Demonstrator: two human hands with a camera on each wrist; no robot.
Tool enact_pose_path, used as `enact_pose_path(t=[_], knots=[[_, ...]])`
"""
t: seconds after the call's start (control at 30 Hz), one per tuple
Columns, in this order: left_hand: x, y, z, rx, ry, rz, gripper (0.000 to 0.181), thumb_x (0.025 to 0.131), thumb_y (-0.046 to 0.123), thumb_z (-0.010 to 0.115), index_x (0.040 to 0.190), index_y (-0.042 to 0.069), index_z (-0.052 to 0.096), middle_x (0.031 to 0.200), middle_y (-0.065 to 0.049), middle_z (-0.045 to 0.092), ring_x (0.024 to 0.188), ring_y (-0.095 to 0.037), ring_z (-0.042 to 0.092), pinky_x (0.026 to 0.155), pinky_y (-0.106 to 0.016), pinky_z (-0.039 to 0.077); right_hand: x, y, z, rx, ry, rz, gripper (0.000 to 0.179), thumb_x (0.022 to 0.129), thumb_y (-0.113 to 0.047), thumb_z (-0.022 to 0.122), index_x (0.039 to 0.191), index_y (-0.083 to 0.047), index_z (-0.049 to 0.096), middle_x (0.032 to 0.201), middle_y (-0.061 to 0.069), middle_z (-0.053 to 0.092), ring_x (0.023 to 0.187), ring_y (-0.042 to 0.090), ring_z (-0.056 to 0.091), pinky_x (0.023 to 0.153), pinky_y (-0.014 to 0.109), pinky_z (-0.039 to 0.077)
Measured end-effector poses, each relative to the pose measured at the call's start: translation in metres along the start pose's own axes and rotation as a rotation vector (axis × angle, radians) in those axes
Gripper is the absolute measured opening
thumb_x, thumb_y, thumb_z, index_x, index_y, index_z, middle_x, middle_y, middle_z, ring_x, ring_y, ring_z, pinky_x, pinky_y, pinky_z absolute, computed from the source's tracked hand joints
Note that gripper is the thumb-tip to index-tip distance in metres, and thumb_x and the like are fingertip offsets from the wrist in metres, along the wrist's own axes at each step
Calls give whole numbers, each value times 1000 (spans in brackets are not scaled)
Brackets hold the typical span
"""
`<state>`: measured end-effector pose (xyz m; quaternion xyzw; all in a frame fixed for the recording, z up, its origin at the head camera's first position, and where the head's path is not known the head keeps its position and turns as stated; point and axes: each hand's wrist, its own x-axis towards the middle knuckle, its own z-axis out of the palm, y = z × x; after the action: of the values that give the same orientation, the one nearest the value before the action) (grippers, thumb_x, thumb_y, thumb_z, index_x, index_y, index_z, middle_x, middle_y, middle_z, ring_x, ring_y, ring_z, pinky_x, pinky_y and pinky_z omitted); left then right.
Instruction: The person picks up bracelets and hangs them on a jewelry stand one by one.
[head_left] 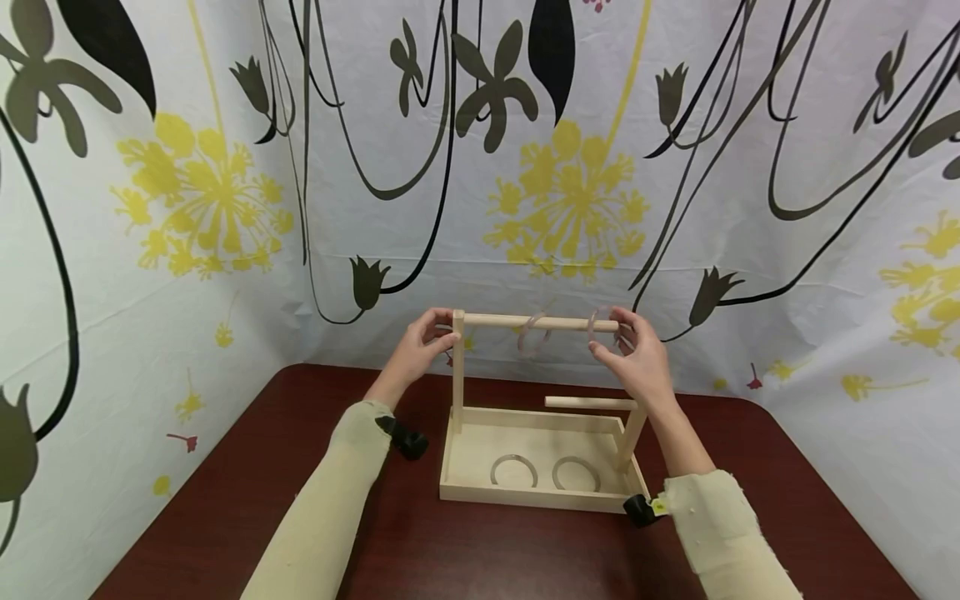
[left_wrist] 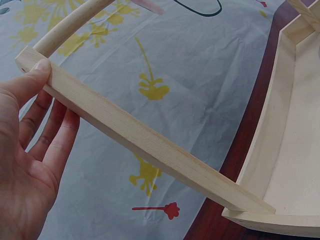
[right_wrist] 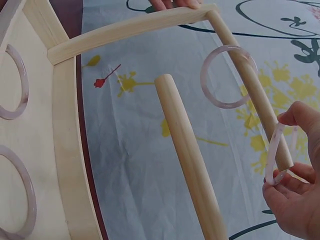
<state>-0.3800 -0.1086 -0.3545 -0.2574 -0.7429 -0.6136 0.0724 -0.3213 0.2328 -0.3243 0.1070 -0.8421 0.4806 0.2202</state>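
A wooden bangle stand has a tall left post [head_left: 458, 375] bearing an upper rod [head_left: 510, 321]. My left hand [head_left: 420, 346] grips the top of that post, thumb on one face and fingers behind, as the left wrist view shows. At the rod's free end my right hand [head_left: 637, 354] pinches a pale pink translucent bangle [right_wrist: 272, 155] between thumb and fingers, with the rod end passing through its ring. Farther in along the rod hangs a second pale bangle [right_wrist: 204, 75].
Two more bangles, a left one [head_left: 513, 457] and a right one [head_left: 576, 459], lie in the stand's shallow tray [head_left: 525, 498]. A lower rod [head_left: 588, 403] juts left from the short right post [head_left: 632, 437]. The stand sits on a dark red table [head_left: 405, 542] before a floral cloth [head_left: 420, 242].
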Motion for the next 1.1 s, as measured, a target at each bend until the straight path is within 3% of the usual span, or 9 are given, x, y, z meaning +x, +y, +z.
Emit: enact_pose_path(t=[0.2,0.5,0.6,0.7,0.8,0.9,0.97,1.1], knots=[[0,-1,1,14,11,10,37,100,9,59,134,-2,50,134,-27,54,124,-45,56,85,-34,53,-1,2,3,44,-14,50,71,93,-17,70,152,0,33,153,25,40,143,39,42,116,44,37],[-1,-2,2,27,13,28,33,100,8,60,131,-1,52,131,-25,56,119,-41,59,80,-29,54,-5,3,9,100,-77,110,85,97,-22,67,159,-3,12,161,24,25,147,38,36,116,44,37],[-1,-1,1,28,16,32,34,100,8,59,132,-1,52,132,-25,56,119,-41,59,83,-34,55,-4,3,11,146,-92,115,88,97,-21,66,159,-5,6,163,23,20,148,37,33,118,43,35],[-2,0,1,19,17,25,35,100,8,59,133,-2,51,132,-26,56,120,-42,58,91,-46,54,-4,4,12,163,-95,117,90,97,-21,66,160,-6,4,164,22,19,148,37,34,118,43,35],[-1,0,1,19,20,13,35,100,8,59,133,-1,51,133,-25,56,121,-42,58,93,-50,53,-4,5,13,136,-91,118,91,96,-24,67,160,-8,4,162,22,23,144,37,41,112,38,44],[-1,0,1,19,24,11,34,100,8,59,132,-1,51,132,-25,56,120,-41,58,89,-39,54,-5,7,14,103,-87,112,92,96,-27,68,160,-10,5,159,20,30,138,38,48,97,21,51],[-1,0,1,23,24,17,34,100,8,59,132,-2,51,131,-26,56,119,-41,59,83,-30,54,-5,9,14,91,-84,108,92,95,-29,68,160,-11,6,157,20,33,136,37,50,87,11,49],[-2,2,1,18,21,28,35,100,7,59,132,-3,51,131,-28,56,117,-43,59,79,-24,52,-6,11,15,84,-80,101,91,95,-29,69,160,-11,7,155,19,35,137,36,49,84,9,46]])
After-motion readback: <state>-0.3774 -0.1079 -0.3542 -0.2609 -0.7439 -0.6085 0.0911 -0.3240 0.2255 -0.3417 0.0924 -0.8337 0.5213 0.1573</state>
